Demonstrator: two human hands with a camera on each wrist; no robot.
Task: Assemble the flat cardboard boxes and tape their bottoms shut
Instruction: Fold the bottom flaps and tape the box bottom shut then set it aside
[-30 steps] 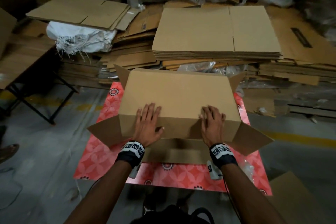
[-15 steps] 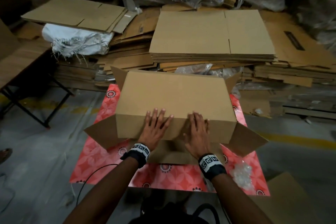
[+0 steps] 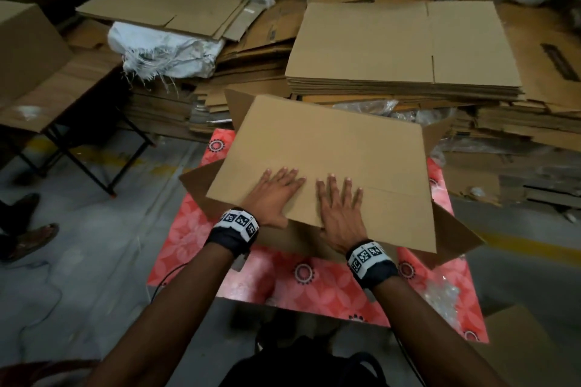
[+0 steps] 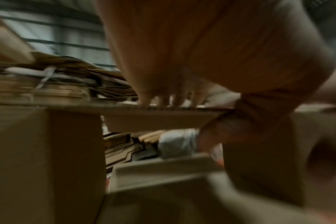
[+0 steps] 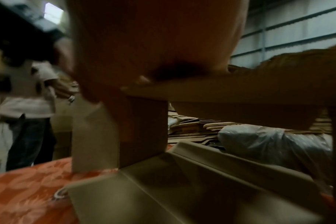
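Note:
A brown cardboard box [image 3: 330,148] lies on its side on the red patterned table [image 3: 314,286], its open end toward me and its side flaps [image 3: 456,236] splayed out. My left hand [image 3: 273,195] lies on the upper long flap near its front edge. In the left wrist view its fingers [image 4: 163,101] rest on top of the flap and the thumb [image 4: 246,124] sits under the edge, pinching it. My right hand [image 3: 339,207] presses flat on the same flap just to the right, fingers spread.
A tall stack of flat boxes [image 3: 402,47] lies beyond the table amid loose cardboard, with a white sack [image 3: 163,53] to the left. A folding table [image 3: 47,88] stands at left, with someone's sandalled foot [image 3: 28,239] nearby. Crumpled plastic [image 3: 440,295] lies on the table's right.
Both hands slid inward along the box's front edge until they lie side by side. The upper flap now sticks out level toward me, and the box has turned slightly.

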